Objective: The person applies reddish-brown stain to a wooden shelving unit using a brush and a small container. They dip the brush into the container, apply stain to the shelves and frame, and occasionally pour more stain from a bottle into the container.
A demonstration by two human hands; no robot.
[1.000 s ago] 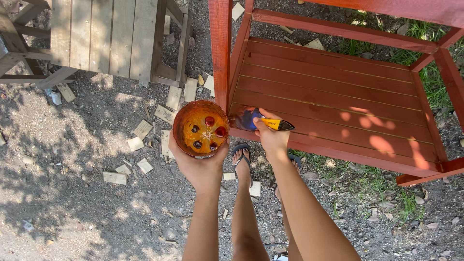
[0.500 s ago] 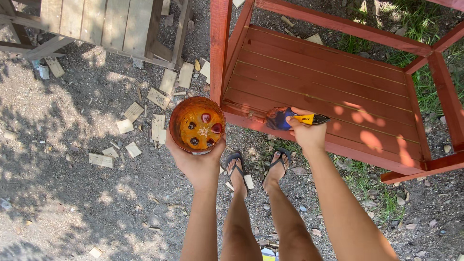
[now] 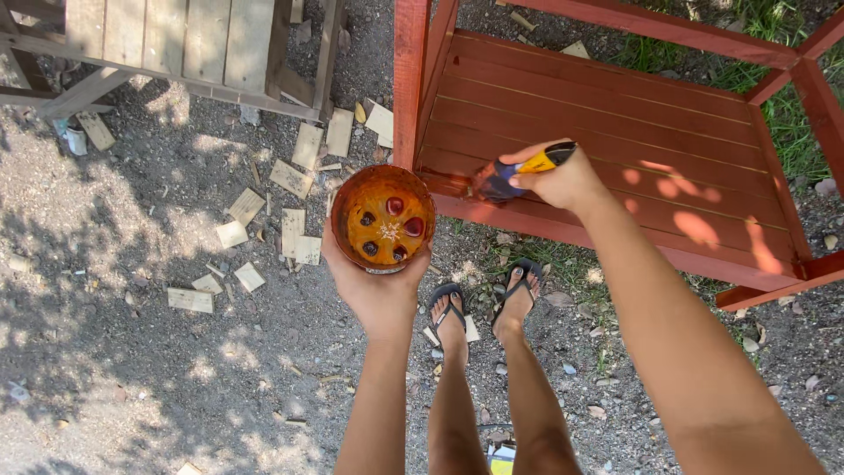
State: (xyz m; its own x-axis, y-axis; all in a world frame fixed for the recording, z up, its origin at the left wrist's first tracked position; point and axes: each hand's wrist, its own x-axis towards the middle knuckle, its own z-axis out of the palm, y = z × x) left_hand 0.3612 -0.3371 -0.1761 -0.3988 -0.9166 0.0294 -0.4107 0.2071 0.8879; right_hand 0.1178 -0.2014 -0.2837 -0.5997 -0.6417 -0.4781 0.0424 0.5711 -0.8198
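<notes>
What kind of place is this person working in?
Probably a backyard or open-air woodworking spot: bare gravel ground, scattered wood offcuts, grass behind a red-stained slatted wooden frame.

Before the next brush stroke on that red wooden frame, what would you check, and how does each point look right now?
1. Left hand holds the bowl of stain level: ok.
2. Stain in the bowl: ok, orange liquid shows.
3. Right hand grips the brush firmly: ok.
4. Brush tip on the slats of the red frame: ok.
5. Bristles loaded: cannot tell.
6. Feet in sandals clear of drips: cannot tell.
</notes>
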